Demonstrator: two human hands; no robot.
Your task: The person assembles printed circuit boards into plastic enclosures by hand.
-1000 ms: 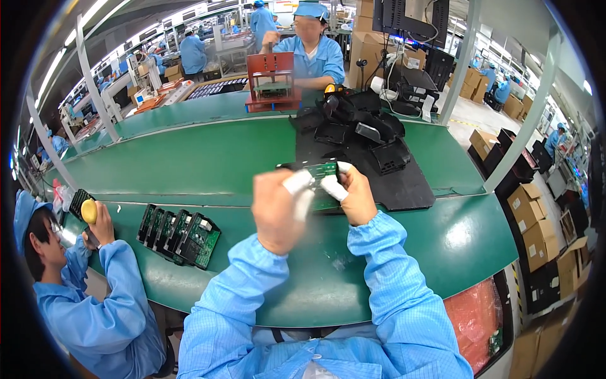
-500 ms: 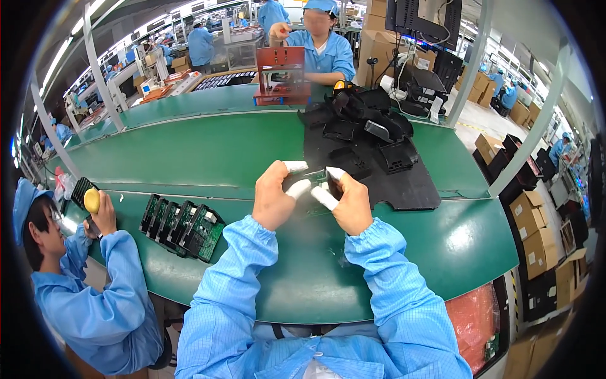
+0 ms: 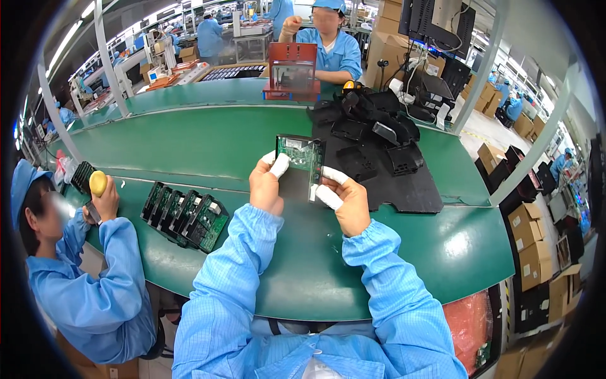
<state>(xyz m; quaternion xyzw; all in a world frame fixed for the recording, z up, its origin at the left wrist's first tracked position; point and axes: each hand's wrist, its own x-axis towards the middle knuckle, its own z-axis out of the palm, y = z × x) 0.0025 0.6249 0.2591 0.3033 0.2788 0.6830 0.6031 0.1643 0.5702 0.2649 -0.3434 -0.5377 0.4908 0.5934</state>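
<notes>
Between my two hands, above the green bench, is a green circuit board [image 3: 298,151] with a black plastic housing along its right side. My left hand [image 3: 267,180] pinches the board's left lower corner between white-covered fingertips. On the other side, my right hand [image 3: 344,201] grips the lower right end of the black part, also with white-covered fingertips. The board is tilted up, its component side showing. To the left, a row of several similar boards in black housings [image 3: 184,216] stands on the bench.
A heap of black plastic housings [image 3: 372,123] lies on a black mat [image 3: 413,189] at right. Across the green bench [image 3: 189,142] stands a red fixture [image 3: 292,72], a co-worker behind it. At left another co-worker [image 3: 88,284] holds a yellow-topped tool [image 3: 98,183].
Both hands have turned the board up so its green face shows; it was nearly edge-on before. My hands have moved slightly apart in height, the left now higher.
</notes>
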